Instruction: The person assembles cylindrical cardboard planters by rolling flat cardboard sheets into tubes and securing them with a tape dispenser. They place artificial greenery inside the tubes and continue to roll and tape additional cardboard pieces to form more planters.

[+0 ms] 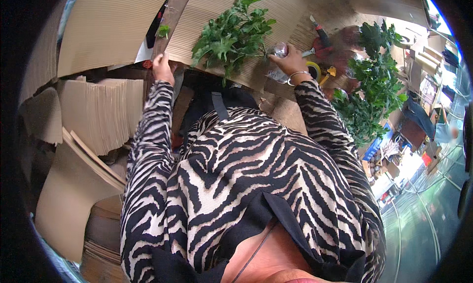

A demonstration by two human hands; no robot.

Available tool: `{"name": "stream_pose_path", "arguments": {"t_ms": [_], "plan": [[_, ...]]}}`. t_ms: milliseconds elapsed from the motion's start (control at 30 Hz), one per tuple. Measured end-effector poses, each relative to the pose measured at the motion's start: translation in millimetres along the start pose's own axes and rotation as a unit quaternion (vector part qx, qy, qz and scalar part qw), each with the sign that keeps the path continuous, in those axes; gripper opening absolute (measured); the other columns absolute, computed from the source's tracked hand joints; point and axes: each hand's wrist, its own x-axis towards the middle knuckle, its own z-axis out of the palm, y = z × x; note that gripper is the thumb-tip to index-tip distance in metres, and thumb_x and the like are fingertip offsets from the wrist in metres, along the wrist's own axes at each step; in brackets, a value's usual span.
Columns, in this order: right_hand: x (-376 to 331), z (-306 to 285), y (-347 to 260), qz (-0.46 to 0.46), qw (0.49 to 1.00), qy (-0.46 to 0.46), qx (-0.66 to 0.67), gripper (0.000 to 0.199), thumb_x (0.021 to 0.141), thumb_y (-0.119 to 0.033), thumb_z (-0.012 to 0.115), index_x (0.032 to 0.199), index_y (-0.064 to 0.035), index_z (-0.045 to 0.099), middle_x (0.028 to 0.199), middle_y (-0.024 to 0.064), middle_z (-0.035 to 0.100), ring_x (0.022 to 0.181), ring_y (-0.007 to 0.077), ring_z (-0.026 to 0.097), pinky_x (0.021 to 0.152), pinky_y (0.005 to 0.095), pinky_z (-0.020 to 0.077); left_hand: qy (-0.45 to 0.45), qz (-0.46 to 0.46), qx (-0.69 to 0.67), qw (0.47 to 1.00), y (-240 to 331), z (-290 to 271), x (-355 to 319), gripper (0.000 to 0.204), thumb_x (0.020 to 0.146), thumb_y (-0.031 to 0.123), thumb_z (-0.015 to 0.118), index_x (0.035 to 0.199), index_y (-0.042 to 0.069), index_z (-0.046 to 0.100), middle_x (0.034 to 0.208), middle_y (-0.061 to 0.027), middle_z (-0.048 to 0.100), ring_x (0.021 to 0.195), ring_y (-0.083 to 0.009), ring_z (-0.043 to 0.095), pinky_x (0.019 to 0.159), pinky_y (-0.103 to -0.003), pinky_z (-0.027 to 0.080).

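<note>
My right hand (292,61) is closed round the clear-plastic-wrapped base (279,50) of a leafy green plant. The plant's foliage (234,36) spreads leftward over a ribbed cardboard sheet (197,17). My left hand (163,68) has its fingers pressed together by the cardboard's near edge, beside a brown strip (175,9). What it holds, if anything, I cannot make out. Just beyond it is a small green leaf (163,31); whether the fingers hold its stem is unclear.
A red-handled tool with a blade (322,39), a yellow tape roll (314,71) and more leafy plants (377,86) lie to the right. Stacked cardboard pieces (101,113) stand at the left. Cluttered goods (394,155) fill the far right.
</note>
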Motion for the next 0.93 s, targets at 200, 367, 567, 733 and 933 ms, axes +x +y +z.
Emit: {"name": "stream_pose_path", "arguments": {"t_ms": [200,367,567,733,933], "plan": [[33.1,7.5,25.9,-0.058,0.997,-0.032,0.029,0.092,0.067,-0.063,0.073,0.132,-0.0021,0.05,0.13,0.0247,0.054,0.116,0.04,0.056,0.099,0.0424,0.0447,-0.111,-0.154,0.009,0.982,-58.4,21.1,-111.2,0.028,0.093,0.03,0.06,0.108,0.006,0.054,0.084,-0.0055,0.063,0.07,-0.0172,0.063,0.056,-0.03,0.05],[23.3,-8.4,9.2,-0.067,0.993,-0.056,0.08,0.079,0.066,-0.055,0.075,0.119,0.0015,0.061,0.115,0.0228,0.065,0.108,0.0341,0.063,0.094,0.0385,0.0479,-0.26,-0.266,0.016,0.928,-75.4,77.2,-132.4,0.039,0.097,0.033,0.056,0.124,0.006,0.052,0.117,-0.0109,0.06,0.097,-0.0239,0.064,0.079,-0.036,0.055],[7.0,-7.9,-7.6,-0.102,0.992,-0.025,0.066,0.077,0.064,-0.056,0.075,0.117,-0.0016,0.063,0.113,0.0212,0.066,0.107,0.0348,0.063,0.093,0.0389,0.0483,-0.335,-0.267,0.007,0.904,-130.2,91.9,-108.3,0.036,0.097,0.025,0.056,0.125,0.003,0.051,0.118,-0.014,0.06,0.101,-0.0289,0.064,0.084,-0.042,0.057],[-1.7,1.9,-20.9,-0.089,0.996,-0.011,0.019,0.074,0.067,-0.054,0.073,0.119,-0.0029,0.061,0.116,0.0224,0.065,0.109,0.0373,0.061,0.094,0.0419,0.0478,-0.333,-0.226,-0.025,0.915,-129.0,93.6,-116.4,0.036,0.095,0.019,0.06,0.124,0.0,0.05,0.114,-0.0155,0.062,0.099,-0.0298,0.065,0.087,-0.042,0.058],[13.7,10.5,-5.1,-0.132,0.991,-0.03,0.008,0.082,0.067,-0.06,0.072,0.125,-0.005,0.058,0.123,0.0214,0.062,0.114,0.0362,0.059,0.099,0.0401,0.0457,-0.349,-0.189,-0.097,0.913,-144.8,91.3,-112.6,0.04,0.096,0.018,0.056,0.132,0.004,0.047,0.13,-0.0132,0.056,0.115,-0.0314,0.058,0.09,-0.047,0.055]]}}
